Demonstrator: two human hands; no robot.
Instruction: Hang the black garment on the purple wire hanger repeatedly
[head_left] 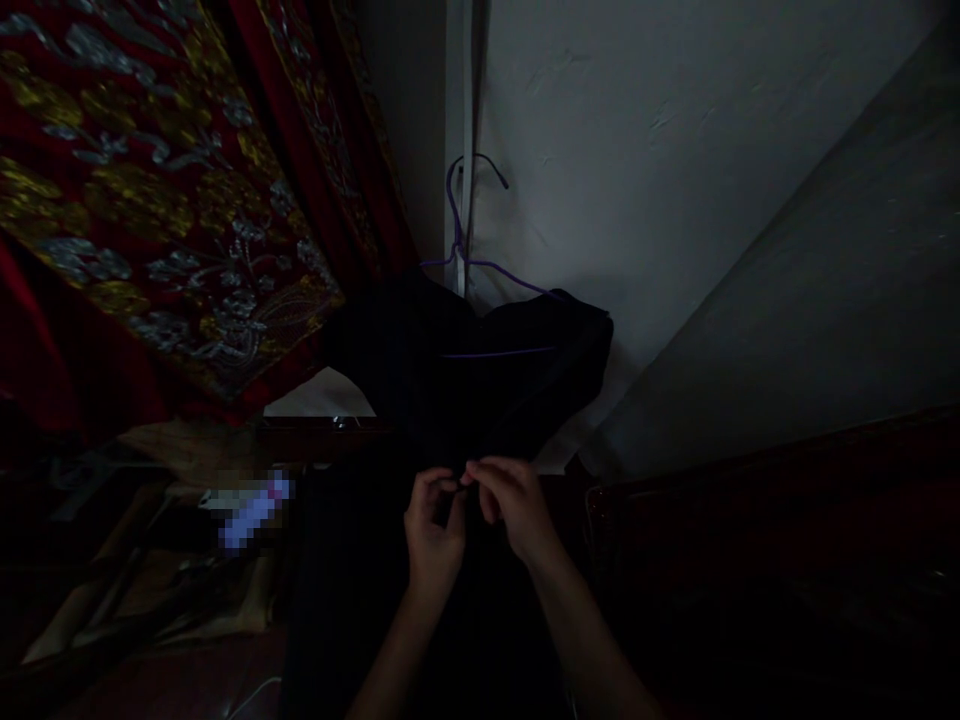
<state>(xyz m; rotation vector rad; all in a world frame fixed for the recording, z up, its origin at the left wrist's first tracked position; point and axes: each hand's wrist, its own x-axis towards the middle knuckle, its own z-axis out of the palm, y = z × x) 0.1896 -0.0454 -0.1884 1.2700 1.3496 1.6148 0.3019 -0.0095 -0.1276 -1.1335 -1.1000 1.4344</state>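
Note:
A black garment [420,340] hangs open at the neck from a purple wire hanger [456,200] against the wall. At the lower end of its neck opening, my left hand [437,520] and my right hand [510,500] meet. Fingers of both hands are curled and pinched on the front of the black garment, fingertips close together. Any button or fastening between them is too dark to make out. Most folds of the cloth are lost in shadow.
A red cloth embroidered in gold and silver [187,190] hangs at the upper left. Below it stands a wooden frame [255,590] with a blurred bluish object [253,515]. A pale pipe [466,90] runs up the grey wall [637,150].

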